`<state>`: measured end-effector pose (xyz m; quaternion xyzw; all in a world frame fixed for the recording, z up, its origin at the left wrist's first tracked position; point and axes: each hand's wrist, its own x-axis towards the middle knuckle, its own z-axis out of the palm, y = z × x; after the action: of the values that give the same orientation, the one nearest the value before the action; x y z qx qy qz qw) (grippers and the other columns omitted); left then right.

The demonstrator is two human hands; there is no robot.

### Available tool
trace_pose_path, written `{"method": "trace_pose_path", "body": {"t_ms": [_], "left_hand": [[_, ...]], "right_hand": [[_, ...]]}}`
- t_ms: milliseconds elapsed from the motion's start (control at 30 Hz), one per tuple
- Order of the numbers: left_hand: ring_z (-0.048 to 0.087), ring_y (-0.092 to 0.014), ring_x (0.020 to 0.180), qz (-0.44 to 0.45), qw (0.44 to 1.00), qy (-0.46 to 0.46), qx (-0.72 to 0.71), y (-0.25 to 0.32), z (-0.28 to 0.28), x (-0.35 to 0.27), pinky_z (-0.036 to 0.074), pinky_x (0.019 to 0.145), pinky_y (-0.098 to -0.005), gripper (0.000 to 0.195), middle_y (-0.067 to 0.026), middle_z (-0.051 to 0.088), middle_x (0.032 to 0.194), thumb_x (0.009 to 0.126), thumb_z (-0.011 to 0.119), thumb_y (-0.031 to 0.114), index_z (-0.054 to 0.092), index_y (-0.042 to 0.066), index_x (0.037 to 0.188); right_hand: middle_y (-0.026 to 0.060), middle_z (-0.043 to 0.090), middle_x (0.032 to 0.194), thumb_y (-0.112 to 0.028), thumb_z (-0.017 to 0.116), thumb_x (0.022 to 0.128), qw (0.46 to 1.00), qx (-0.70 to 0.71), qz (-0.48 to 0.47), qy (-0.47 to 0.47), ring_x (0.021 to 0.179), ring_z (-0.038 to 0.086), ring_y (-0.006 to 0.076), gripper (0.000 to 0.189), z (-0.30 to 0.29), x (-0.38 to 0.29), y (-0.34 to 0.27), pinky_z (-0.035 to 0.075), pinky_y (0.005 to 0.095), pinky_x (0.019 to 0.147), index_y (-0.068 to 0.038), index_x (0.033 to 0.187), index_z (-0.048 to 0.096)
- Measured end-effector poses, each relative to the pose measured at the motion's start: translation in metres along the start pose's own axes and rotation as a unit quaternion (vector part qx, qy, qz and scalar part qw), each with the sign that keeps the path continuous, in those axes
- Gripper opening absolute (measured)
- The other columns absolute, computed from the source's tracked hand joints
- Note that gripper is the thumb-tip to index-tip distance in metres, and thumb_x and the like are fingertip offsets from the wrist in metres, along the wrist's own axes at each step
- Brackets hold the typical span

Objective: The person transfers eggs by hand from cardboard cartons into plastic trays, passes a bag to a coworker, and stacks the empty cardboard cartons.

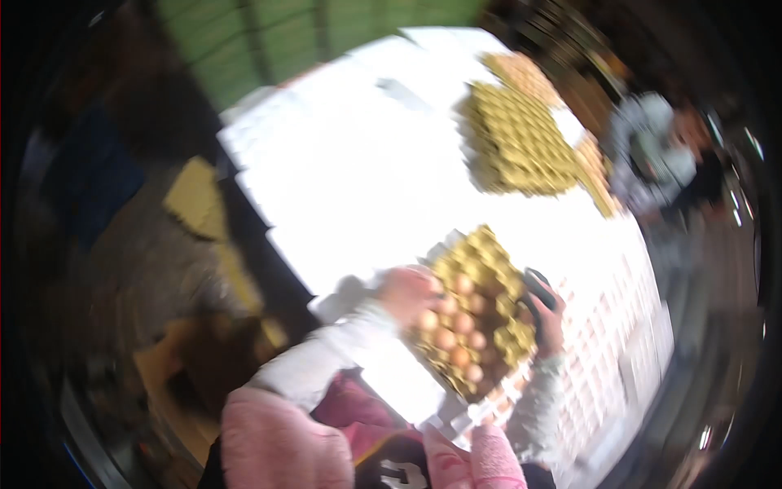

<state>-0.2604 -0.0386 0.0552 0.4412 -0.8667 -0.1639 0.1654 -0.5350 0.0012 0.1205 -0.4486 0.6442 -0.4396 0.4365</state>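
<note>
A yellow molded-pulp egg tray (482, 250) lies before me at the lower middle, with several brown eggs (462, 323) in its left part. At its upper left side is my left hand (410, 294), fingers curled by the eggs; blur hides whether it grips the rim or an egg. My right hand (550, 318) is at the tray's right edge, with a dark object (540, 288) at its fingers, too blurred to name. The right part of the tray looks brown and shadowed. White trays with pale eggs (586, 342) spread to the right.
Stacked yellow egg trays (519, 140) stand at the upper right, beside more trays of eggs (528, 76). A person (654, 147) is beyond the right edge. An open cardboard box (159, 373) and a yellow tray-like piece (195, 198) are on the left. Glare washes out the white surface (366, 165).
</note>
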Motion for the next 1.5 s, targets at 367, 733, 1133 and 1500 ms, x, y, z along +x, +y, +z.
{"method": "trace_pose_path", "body": {"t_ms": [367, 733, 1133, 1500], "left_hand": [[0.052, -0.030, 0.102, 0.257, 0.929, -0.252, 0.086, 0.050, -0.003, 0.085, 0.046, 0.085, -0.0376, 0.044, -0.0142, 0.049, 0.125, 0.073, 0.070, 0.022, 0.062, 0.013, 0.115], [0.055, -0.028, 0.107, 0.210, 0.964, -0.089, -0.140, 0.052, -0.016, 0.080, 0.049, 0.087, -0.0356, 0.052, -0.0111, 0.043, 0.130, 0.060, 0.080, 0.026, 0.063, 0.010, 0.106], [0.056, -0.032, 0.090, 0.343, 0.874, -0.339, -0.062, 0.162, 0.083, -0.161, 0.049, 0.075, -0.0395, 0.042, -0.0150, 0.045, 0.130, 0.062, 0.074, 0.026, 0.063, 0.017, 0.102], [0.058, -0.029, 0.101, 0.301, 0.858, -0.415, 0.033, 0.194, 0.104, -0.125, 0.047, 0.090, -0.0356, 0.050, -0.0109, 0.035, 0.141, 0.071, 0.071, 0.017, 0.057, 0.021, 0.119]], "right_hand": [[0.0128, 0.053, 0.112, -0.047, 0.072, 0.067, 0.754, -0.655, 0.010, -0.046, 0.083, 0.063, 0.0286, 0.038, 0.018, -0.007, 0.021, 0.050, 0.0390, 0.065, -0.021, 0.095, 0.065], [0.0175, 0.052, 0.121, -0.044, 0.041, 0.092, 0.890, 0.427, -0.027, 0.156, 0.077, 0.052, 0.0155, 0.049, -0.059, -0.204, 0.061, 0.048, 0.0279, 0.066, -0.007, 0.123, 0.049], [0.0224, 0.046, 0.129, -0.019, 0.084, 0.050, 0.942, -0.228, -0.027, 0.244, 0.104, 0.059, 0.0341, 0.055, -0.028, -0.355, 0.115, 0.052, 0.0379, 0.084, -0.010, 0.101, 0.065], [0.0179, 0.048, 0.128, -0.030, 0.081, 0.056, 0.932, -0.353, -0.027, 0.076, 0.098, 0.062, 0.0292, 0.056, -0.047, -0.351, 0.120, 0.052, 0.0351, 0.077, -0.020, 0.109, 0.065]]}}
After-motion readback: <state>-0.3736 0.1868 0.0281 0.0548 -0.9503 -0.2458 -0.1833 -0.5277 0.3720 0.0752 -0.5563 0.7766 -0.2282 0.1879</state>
